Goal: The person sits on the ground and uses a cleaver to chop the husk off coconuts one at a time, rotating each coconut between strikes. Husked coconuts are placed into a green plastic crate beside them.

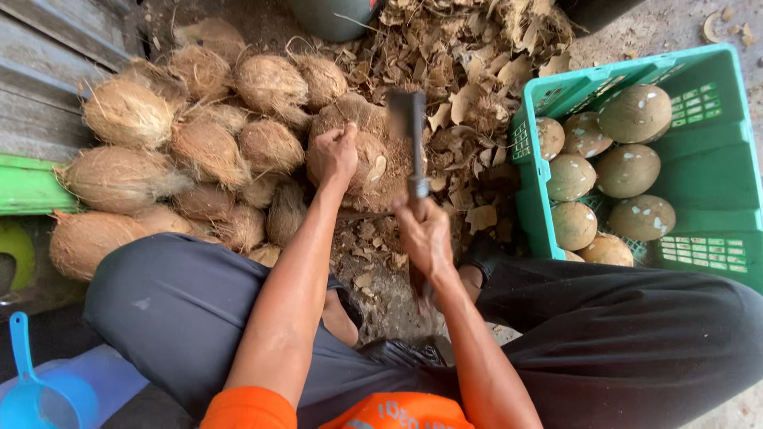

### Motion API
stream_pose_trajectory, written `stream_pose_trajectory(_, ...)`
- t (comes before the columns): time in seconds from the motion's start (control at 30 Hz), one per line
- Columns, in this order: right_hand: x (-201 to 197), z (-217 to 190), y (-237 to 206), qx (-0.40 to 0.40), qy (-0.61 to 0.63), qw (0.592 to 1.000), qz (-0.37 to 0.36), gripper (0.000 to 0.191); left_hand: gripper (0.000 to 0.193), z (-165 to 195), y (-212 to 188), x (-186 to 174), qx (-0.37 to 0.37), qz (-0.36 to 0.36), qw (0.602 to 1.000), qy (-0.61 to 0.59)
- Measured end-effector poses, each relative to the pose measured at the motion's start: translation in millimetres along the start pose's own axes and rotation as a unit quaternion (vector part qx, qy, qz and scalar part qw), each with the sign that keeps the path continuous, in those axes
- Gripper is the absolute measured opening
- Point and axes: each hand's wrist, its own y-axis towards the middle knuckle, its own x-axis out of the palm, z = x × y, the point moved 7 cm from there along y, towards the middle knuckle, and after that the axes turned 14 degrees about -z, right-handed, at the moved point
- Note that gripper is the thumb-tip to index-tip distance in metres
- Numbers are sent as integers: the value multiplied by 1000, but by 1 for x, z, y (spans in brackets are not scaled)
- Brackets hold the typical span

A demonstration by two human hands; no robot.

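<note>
husked pile [199,135] far left. left hand [335,153] w/ fingers curled, pressing the coconut [367,159] down at centre on the scrap heap. right hand [425,234] fisted round cleaver [410,127]; best chop away from thumb, shallow angle. green crate [715,199] right.

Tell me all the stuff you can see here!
Coconut being worked on: one, brown, centre, under the left hand.
Cleaver: one, dark blade, raised over that coconut.
Hairy coconuts: a pile, too many to count, brown, left.
Peeled coconuts: about nine showing, pale tan, in the crate.
Crate: one, green plastic, right.
Husk scraps: many, brown, top centre ground.
Scoop: one, blue, bottom left.
Left hand: on the coconut.
Right hand: fingers around the cleaver handle.
</note>
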Motion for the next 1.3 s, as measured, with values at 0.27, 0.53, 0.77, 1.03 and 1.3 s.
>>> stream_pose_trajectory(0.27, 15, -1, 12, 10, 87, 996, -3, 26, 44, 9, -6, 5, 40, -12, 995, -88)
stream_pose_trajectory(0.53, 7, -8, -2, -108, 36, 992, 53, 36, 46, 3, -3, 5, -7, -7, 1000, -21)
stream_pose_trajectory(0.77, 8, 4, 9, -4, -41, 999, 25, 22, 46, -3, -6, 5, 27, 37, 998, -31)
stream_pose_trajectory(1.03, 14, 74, 32, 113, -86, 989, -32, 12, 47, 11, -20, 1, 22, 24, 999, -23)
stream_pose_trajectory(1.3, 0, 45, 31, 56, -63, 996, -28, 16, 82, 3, -24, 1, -17, -68, 997, -12)
